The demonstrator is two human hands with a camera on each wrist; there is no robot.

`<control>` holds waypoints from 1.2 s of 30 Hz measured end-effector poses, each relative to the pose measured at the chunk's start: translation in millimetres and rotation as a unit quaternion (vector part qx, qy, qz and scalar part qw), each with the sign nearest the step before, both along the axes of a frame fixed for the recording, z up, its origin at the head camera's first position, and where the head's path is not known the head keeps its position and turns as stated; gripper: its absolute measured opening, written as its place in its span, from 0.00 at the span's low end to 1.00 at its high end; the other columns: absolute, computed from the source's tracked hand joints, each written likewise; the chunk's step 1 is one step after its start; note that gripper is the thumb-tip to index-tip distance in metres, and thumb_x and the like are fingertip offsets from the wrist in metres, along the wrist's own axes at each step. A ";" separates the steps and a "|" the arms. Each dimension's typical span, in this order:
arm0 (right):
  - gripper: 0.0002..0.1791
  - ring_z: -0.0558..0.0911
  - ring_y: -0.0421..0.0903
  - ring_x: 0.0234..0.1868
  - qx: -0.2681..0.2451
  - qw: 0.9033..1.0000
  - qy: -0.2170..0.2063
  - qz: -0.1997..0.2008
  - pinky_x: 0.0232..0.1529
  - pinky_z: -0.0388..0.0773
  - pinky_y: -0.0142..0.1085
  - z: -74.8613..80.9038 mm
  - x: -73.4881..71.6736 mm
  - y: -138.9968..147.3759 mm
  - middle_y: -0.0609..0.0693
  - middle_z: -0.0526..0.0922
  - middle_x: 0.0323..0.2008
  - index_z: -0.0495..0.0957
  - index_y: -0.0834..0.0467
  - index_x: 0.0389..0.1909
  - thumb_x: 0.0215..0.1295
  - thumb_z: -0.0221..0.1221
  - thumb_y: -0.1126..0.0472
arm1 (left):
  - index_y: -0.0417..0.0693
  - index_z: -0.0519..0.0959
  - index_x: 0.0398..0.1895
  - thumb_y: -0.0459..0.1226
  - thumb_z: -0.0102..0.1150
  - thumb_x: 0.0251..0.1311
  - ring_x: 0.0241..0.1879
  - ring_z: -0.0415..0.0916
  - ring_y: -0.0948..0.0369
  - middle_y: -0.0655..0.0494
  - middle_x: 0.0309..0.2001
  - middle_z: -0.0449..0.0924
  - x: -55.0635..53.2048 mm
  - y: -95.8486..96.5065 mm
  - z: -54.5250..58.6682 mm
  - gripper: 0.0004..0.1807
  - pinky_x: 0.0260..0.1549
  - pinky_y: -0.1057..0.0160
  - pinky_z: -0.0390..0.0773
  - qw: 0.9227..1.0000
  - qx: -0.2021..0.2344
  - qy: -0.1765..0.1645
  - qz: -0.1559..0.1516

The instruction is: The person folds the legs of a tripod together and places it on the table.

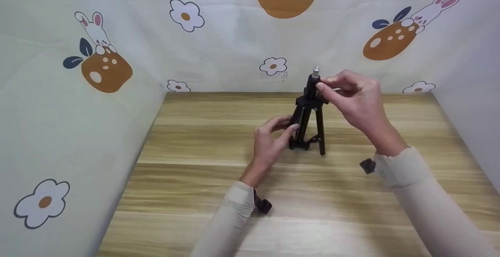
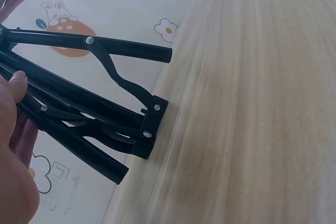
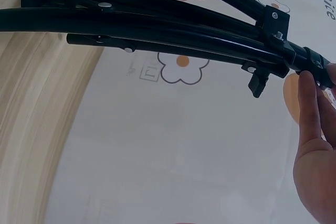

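Note:
A small black tripod [image 1: 308,118] stands upright over the wooden table, its legs only slightly spread and a silver screw stud [image 1: 316,71] at its top. My left hand [image 1: 271,138] grips one leg partway down, thumb in front and fingers behind. Up at the collar below the stud, my right hand [image 1: 353,97] pinches the black neck between thumb and fingertips. In the left wrist view, the folding braces [image 2: 123,82] join the legs to a lower bracket [image 2: 150,127]. A small black lever [image 3: 258,83] sticks out beneath the upper joint in the right wrist view.
The wood-grain table [image 1: 187,194] meets a pale patterned cloth [image 1: 218,46] behind and at both sides. Printed flowers and rabbits on oranges cover the cloth. A black strap end [image 1: 263,205] hangs at the left cuff, another black piece [image 1: 367,166] at the right cuff.

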State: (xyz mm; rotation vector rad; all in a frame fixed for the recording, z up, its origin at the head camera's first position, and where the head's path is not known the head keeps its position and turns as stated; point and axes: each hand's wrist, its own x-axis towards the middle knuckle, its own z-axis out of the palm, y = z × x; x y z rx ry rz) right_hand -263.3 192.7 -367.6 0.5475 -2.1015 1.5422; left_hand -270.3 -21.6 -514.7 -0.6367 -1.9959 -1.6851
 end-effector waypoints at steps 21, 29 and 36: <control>0.06 0.94 0.40 0.39 0.005 1.000 -0.001 -0.011 0.40 0.92 0.30 0.2 2.1 3.1 0.40 0.95 0.39 0.91 0.63 0.40 0.66 0.75 0.64 | 0.41 0.89 0.49 0.40 0.76 0.66 0.46 0.93 0.60 0.47 0.47 0.94 -1.1 7.7 -1.8 0.14 0.49 0.66 0.92 1.000 0.017 -0.010 -0.009; 0.08 0.94 0.41 0.40 0.003 1.000 -0.012 -0.008 0.41 0.92 0.32 -0.3 1.9 1.5 0.41 0.95 0.40 0.91 0.63 0.40 0.66 0.76 0.62 | 0.48 0.91 0.48 0.43 0.78 0.64 0.45 0.91 0.63 0.55 0.47 0.94 0.8 6.7 -0.2 0.13 0.53 0.67 0.90 0.999 -0.011 -0.003 0.040; 0.06 0.95 0.41 0.41 0.001 1.000 -0.009 -0.010 0.42 0.92 0.32 -0.4 2.4 0.8 0.44 0.95 0.41 0.91 0.61 0.40 0.66 0.76 0.63 | 0.47 0.91 0.49 0.43 0.78 0.64 0.45 0.92 0.64 0.53 0.47 0.94 3.5 8.1 1.8 0.14 0.48 0.68 0.91 0.999 0.000 -0.007 0.041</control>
